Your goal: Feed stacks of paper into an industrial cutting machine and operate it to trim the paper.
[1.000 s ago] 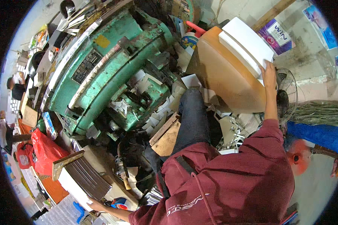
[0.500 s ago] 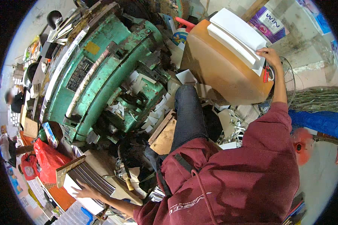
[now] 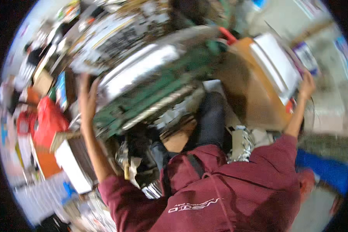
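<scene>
My left hand [image 3: 88, 94] is raised in front of the green press [image 3: 147, 91], fingers apart and blurred, with nothing seen in them. Beyond it, a shiny, pale flat face [image 3: 143, 67] shows on the press. At the right, my right hand [image 3: 307, 86] pinches the edge of a white paper sheet at the stack [image 3: 276, 63], though blur hides the exact grip. That stack lies on top of an orange-brown container [image 3: 245, 81]. Below my left hand a second stack with a white top sheet [image 3: 74, 164] stands against a wooden board.
A red plastic bag [image 3: 50, 120] lies at the left near an orange surface [image 3: 48, 162]. Paper scraps [image 3: 176, 116] lie below the press. A small red-handled tool [image 3: 290, 105] sits by the container's edge. Blue material [image 3: 324, 166] is at the far right.
My left hand has left the lower-left stack and moved up toward the press. The press's green body has swung, and its pale flat face now shows. The view has shifted and blurred.
</scene>
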`<action>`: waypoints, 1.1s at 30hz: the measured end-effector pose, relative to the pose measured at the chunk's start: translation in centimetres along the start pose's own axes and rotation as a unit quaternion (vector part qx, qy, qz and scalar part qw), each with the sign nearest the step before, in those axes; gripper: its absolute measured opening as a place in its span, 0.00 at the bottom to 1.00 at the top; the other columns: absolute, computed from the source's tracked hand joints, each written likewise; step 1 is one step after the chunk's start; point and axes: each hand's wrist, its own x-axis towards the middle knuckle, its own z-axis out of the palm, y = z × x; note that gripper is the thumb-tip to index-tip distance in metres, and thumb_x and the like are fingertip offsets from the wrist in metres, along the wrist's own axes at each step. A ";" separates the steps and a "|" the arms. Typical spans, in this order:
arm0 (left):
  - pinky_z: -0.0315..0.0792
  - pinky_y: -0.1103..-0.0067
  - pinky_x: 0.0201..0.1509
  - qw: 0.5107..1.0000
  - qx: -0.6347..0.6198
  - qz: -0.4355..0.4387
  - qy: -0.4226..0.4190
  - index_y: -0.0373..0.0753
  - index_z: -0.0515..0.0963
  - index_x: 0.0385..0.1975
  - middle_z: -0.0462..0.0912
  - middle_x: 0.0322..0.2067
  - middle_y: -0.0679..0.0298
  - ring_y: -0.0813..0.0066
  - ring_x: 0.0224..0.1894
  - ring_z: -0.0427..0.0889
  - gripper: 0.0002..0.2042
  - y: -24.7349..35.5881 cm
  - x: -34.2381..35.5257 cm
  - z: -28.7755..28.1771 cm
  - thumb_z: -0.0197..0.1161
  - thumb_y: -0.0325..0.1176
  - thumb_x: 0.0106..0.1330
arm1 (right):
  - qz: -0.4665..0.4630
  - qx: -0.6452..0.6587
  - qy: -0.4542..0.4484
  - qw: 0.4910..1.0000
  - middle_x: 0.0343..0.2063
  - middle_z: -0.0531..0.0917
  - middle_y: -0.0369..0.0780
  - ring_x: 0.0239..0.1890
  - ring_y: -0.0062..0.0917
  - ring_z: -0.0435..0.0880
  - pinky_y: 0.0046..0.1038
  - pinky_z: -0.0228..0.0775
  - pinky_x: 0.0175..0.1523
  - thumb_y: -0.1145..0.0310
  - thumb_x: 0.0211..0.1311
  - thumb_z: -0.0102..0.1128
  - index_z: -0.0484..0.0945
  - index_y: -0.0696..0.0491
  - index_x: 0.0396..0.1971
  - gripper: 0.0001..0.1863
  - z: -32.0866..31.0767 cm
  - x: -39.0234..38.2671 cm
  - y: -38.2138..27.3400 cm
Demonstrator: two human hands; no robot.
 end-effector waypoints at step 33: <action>0.48 0.57 0.71 0.819 0.431 -0.366 0.099 0.39 0.58 0.67 0.60 0.61 0.33 0.35 0.64 0.57 0.32 -14.5 -39.0 -13.4 0.46 0.22 0.56 | -0.288 0.042 -0.232 0.928 0.61 0.67 0.50 0.65 0.44 0.63 0.39 0.57 0.65 0.56 0.60 0.63 0.69 0.52 0.60 0.30 15.9 -8.9 -19.0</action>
